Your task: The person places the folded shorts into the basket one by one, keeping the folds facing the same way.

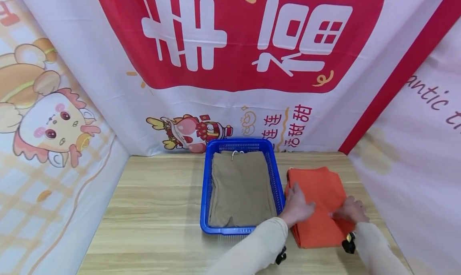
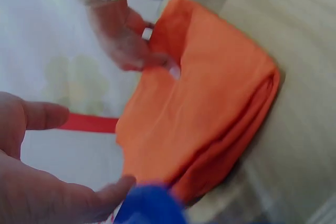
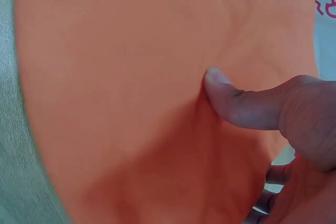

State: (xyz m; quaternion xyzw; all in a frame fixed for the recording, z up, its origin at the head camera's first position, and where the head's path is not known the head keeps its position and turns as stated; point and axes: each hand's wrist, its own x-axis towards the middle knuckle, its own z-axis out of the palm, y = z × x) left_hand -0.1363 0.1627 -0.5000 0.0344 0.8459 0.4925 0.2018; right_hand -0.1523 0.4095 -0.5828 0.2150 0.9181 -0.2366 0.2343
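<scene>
A folded orange garment [image 1: 317,187] lies on the table, right of the blue basket. My right hand [image 1: 351,209] pinches its right edge; in the right wrist view the thumb [image 3: 247,106] presses on top of the orange fabric [image 3: 131,77] while the other fingers go round the edge, partly hidden. Beside the garment's left edge is my left hand [image 1: 298,205], thumb and fingers spread apart. The left wrist view shows that hand [image 2: 47,182] with nothing between thumb and fingers, a fingertip close to the cloth [image 2: 205,93]. Whether it touches cannot be told.
A blue plastic basket [image 1: 206,187] stands left of the garment, holding a folded khaki garment [image 1: 243,191] with a white cord or hook at its top. Wood-patterned table surface [image 1: 155,211] extends to the left. Printed cloth walls [image 1: 119,119] enclose the back and both sides.
</scene>
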